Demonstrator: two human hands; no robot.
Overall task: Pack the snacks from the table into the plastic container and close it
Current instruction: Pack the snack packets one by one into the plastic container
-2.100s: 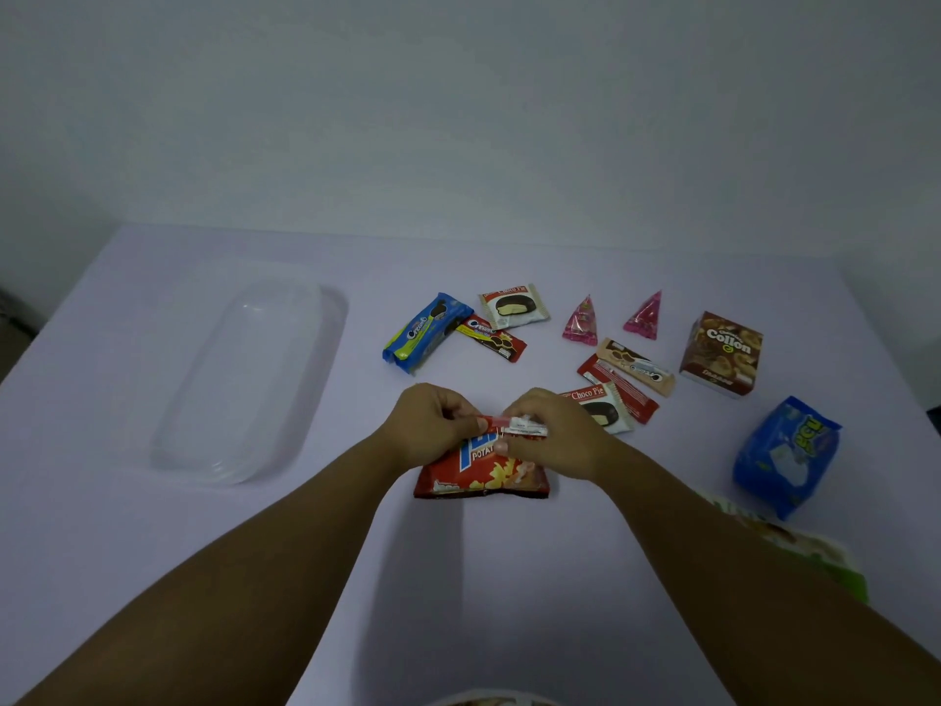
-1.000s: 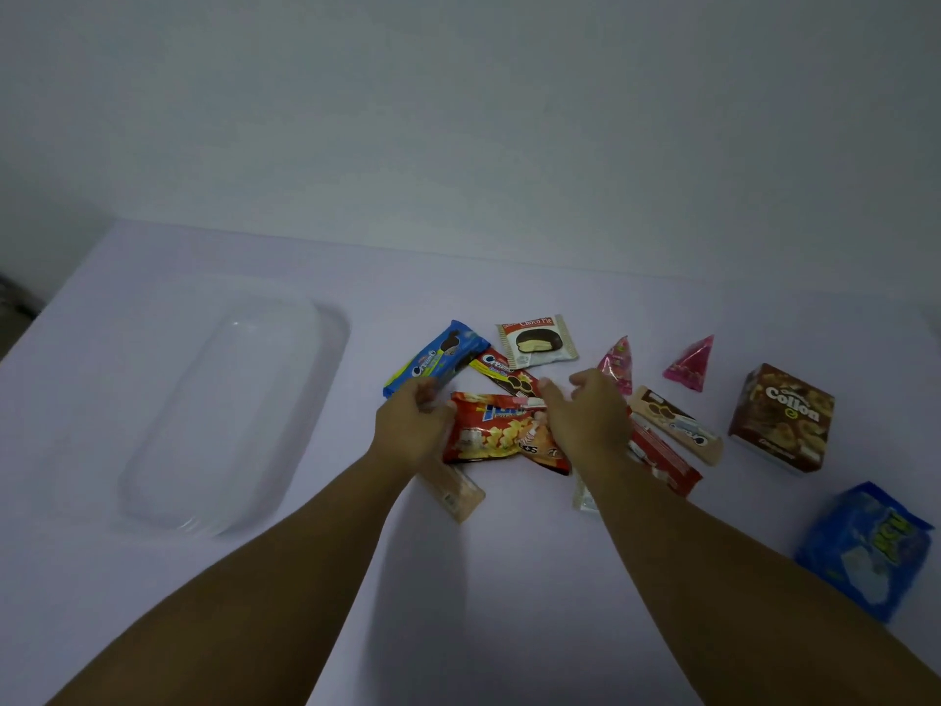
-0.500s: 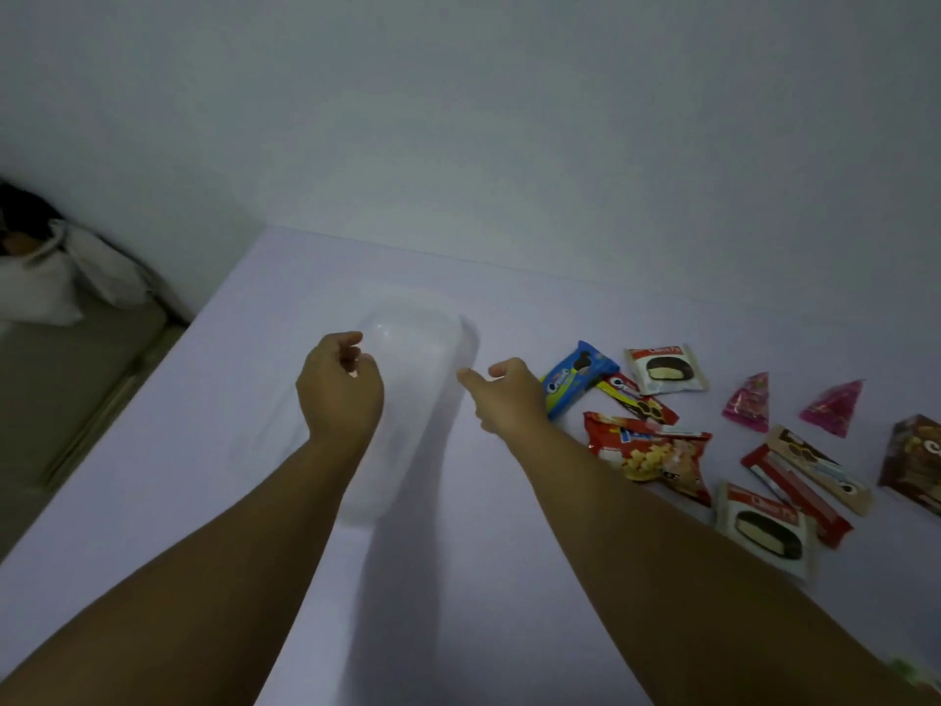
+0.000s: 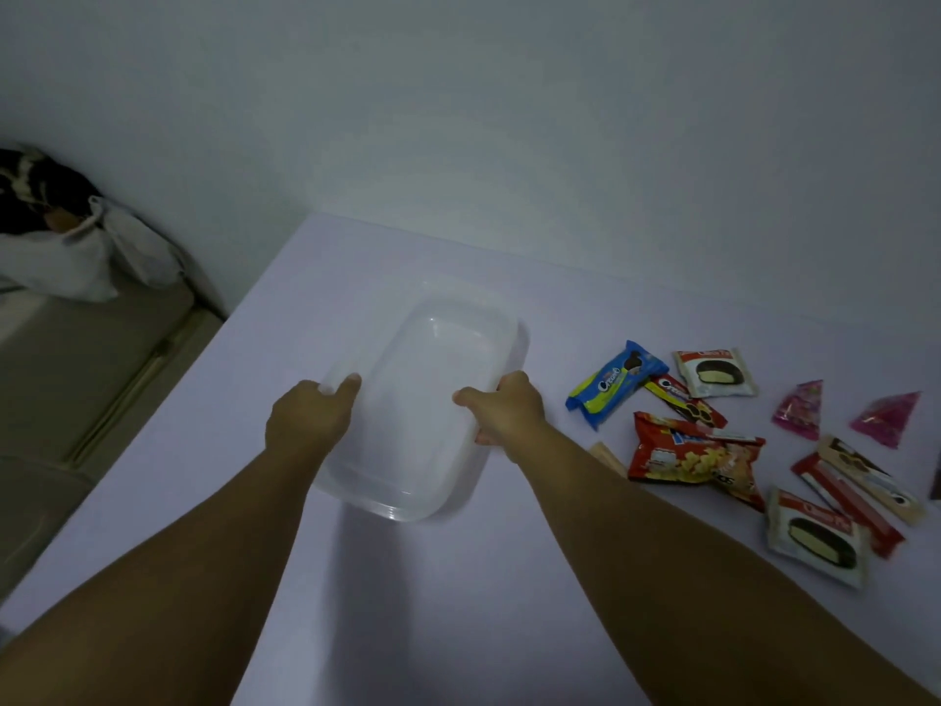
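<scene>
A clear plastic container with its lid on lies on the white table, left of centre. My left hand grips its left rim, thumb on top. Gripping the right rim is my right hand. The snacks lie to the right: a blue Cream-O pack, a small Oreo pack, a red chips bag, two Choco Pie packs, two pink triangular packets, and wafer bars.
The table's left edge runs diagonally, with the floor beyond it. A white bag with dark contents sits on the floor at far left. A plain wall stands behind the table.
My hands let go of the red chips bag, which now lies on the table. Both hands moved left and took hold of the container's two long sides; the view turned left.
</scene>
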